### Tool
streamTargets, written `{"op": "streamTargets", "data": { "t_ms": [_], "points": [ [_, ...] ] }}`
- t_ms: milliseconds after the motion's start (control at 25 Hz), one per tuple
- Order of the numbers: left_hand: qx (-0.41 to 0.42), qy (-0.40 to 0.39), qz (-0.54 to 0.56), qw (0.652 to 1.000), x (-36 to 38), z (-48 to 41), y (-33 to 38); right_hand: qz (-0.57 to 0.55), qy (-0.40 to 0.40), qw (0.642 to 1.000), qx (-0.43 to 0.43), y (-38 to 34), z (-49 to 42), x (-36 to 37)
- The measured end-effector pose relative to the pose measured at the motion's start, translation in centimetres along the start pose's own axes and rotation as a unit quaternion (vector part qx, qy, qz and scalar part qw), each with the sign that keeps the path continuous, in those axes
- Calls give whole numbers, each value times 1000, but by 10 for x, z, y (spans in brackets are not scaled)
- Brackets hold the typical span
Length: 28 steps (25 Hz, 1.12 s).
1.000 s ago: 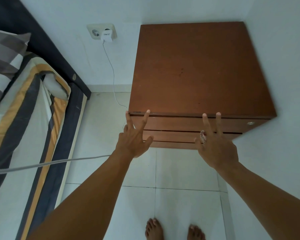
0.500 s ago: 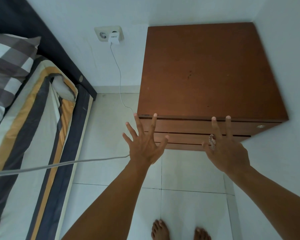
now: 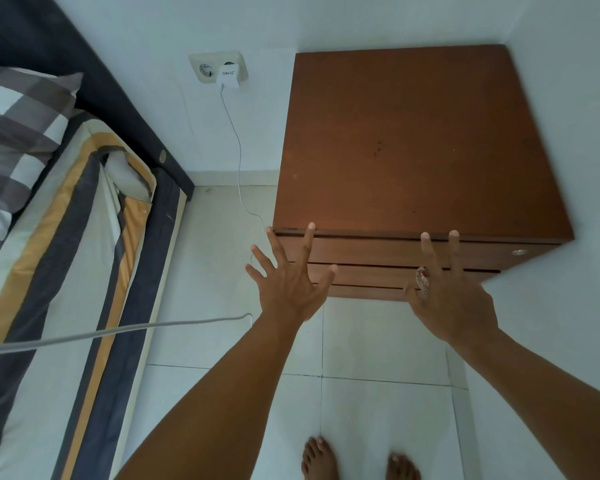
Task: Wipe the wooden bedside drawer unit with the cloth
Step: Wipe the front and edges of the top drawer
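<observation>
The brown wooden bedside drawer unit stands in the corner of the room, its bare top facing me and its drawer fronts just below. My left hand is stretched out with fingers spread in front of the unit's left front edge. My right hand is held out in front of the drawers with straight fingers and a small patterned thing at its index finger. Neither hand holds anything. No cloth is in view.
A bed with a striped sheet and a checked pillow lies at the left. A charger sits in the wall socket, its thin cable hanging to the tiled floor. A grey cable crosses from the left. My bare feet are below.
Both hands have stayed spread in front of the drawers; my left hand's fingers have fanned out wider. The view has shifted so the unit sits further right and lower.
</observation>
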<state>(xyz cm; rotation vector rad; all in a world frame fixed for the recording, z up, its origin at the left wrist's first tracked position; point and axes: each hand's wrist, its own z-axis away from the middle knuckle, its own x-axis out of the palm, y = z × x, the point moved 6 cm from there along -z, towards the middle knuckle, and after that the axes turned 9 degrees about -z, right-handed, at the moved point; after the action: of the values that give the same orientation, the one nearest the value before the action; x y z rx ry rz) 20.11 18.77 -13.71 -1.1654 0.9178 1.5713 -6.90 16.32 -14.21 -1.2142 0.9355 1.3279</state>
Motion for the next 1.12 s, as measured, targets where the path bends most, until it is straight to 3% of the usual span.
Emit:
{"op": "streamTargets", "data": {
  "t_ms": [280, 520, 720, 920, 1120],
  "points": [
    [21, -26, 31, 999, -8, -5, -4, -34, 26, 999, 18, -6, 3, -6],
    [35, -41, 77, 996, -6, -8, -5, -7, -14, 1000, 6, 0, -2, -2],
    [42, -34, 14, 998, -9, -15, -12, 20, -47, 999, -11, 2, -8, 5],
    [34, -46, 164, 985, -6, -17, -11, 53, -66, 996, -31, 1, -10, 7],
    [55, -56, 80, 994, -15, -21, -20, 34, -69, 997, 2, -1, -6, 0]
  ]
}}
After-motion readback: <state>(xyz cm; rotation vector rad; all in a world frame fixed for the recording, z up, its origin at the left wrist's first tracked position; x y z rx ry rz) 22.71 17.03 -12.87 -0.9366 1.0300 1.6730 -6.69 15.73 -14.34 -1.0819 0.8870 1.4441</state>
